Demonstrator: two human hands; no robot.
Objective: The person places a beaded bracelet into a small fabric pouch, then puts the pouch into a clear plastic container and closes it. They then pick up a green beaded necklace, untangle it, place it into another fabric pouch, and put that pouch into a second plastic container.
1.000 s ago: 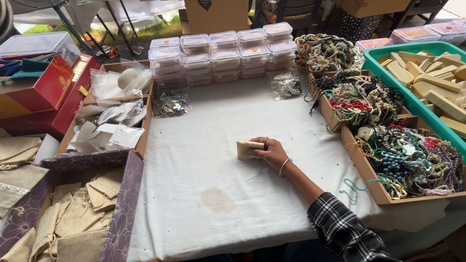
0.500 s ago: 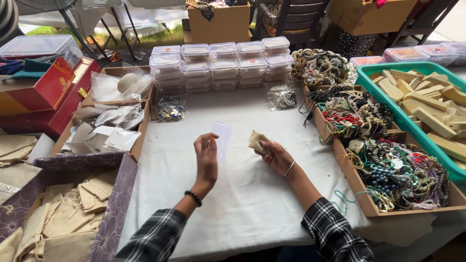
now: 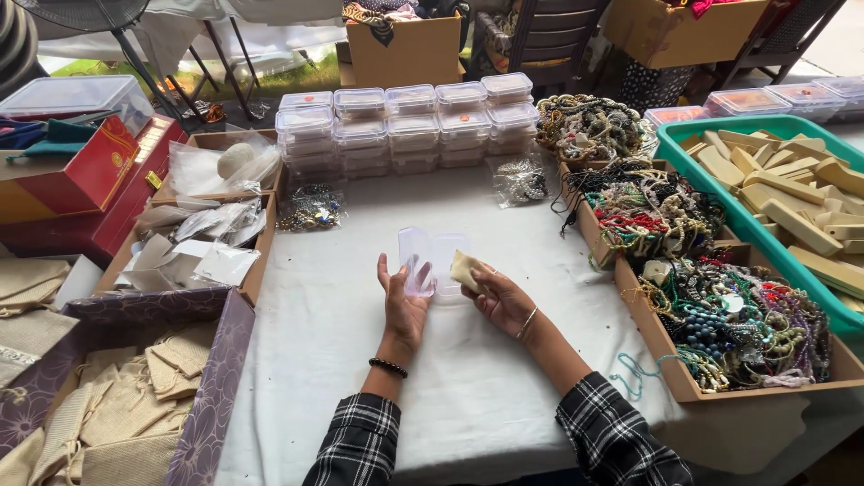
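My left hand (image 3: 402, 304) holds an open, clear plastic hinged box (image 3: 430, 261) just above the white tablecloth (image 3: 342, 360), palm up, fingers behind the box. My right hand (image 3: 500, 297) grips a small beige wooden piece (image 3: 463, 268) right beside the box's right half. Both forearms wear black-and-white plaid sleeves; a dark bead bracelet is on the left wrist, a thin bangle on the right.
Stacks of clear plastic boxes (image 3: 409, 126) line the far edge. Cardboard trays of beaded jewellery (image 3: 720, 315) stand right, with a green tray of wooden pieces (image 3: 783, 193) beyond. Left are boxes of plastic bags (image 3: 193, 243), burlap pouches (image 3: 135, 405) and a red box (image 3: 85, 175).
My left hand came into view over the cloth and now holds an open clear box. My right hand lifted the wooden piece off the table and brought it next to the box.
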